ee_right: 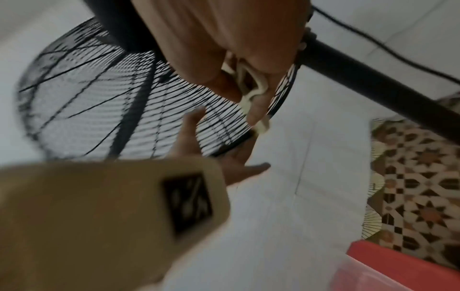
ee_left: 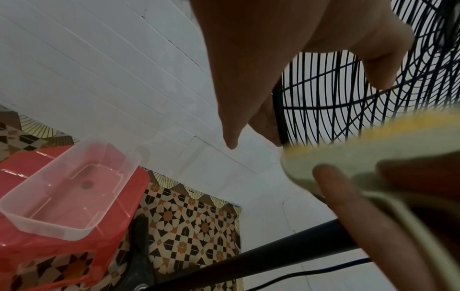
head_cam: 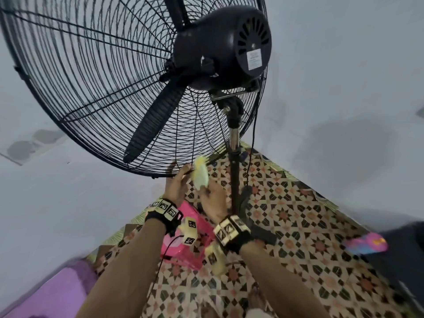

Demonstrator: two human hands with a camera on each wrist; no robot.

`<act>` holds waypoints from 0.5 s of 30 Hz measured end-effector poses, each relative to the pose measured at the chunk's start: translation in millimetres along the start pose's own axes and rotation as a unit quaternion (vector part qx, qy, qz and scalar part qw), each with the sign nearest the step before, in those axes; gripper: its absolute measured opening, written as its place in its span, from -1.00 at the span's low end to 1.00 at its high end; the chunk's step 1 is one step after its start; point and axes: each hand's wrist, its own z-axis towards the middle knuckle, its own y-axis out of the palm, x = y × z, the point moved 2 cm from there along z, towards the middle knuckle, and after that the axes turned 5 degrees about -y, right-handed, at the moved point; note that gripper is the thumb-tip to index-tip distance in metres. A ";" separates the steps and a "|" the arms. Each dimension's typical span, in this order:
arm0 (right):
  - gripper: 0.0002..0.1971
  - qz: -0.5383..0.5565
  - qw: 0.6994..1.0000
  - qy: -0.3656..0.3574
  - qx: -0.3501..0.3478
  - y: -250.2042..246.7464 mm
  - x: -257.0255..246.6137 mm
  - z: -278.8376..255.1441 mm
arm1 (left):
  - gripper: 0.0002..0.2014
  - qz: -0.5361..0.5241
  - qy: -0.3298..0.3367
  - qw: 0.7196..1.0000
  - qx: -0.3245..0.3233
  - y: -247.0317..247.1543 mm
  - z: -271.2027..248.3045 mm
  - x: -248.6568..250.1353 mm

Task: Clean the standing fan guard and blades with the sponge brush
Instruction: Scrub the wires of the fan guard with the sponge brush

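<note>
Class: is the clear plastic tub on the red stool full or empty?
Cannot tell for certain. The clear tub shows the red stool through its base; it holds no objects, but shallow water cannot be ruled out.

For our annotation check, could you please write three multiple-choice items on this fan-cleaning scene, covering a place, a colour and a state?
1. Where is the sponge brush?
A. at the guard's bottom rim
B. on the motor housing
C. in the clear tub

2. What colour is the fan guard?
A. white
B. black
C. pink

3. What is the right hand doing?
A. hanging idle
B. pressing the pole
C. holding the brush

Answers: 1 A, the head view shows it at the lower rim; 2 B, the wires are black; 3 C, fingers curl round its handle.
</note>
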 end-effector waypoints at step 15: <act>-0.75 -0.088 0.996 -0.014 0.007 -55.1 -48.4 7.1 | -0.79 -0.034 0.008 0.999 0.014 3.0 -3.0 -7.5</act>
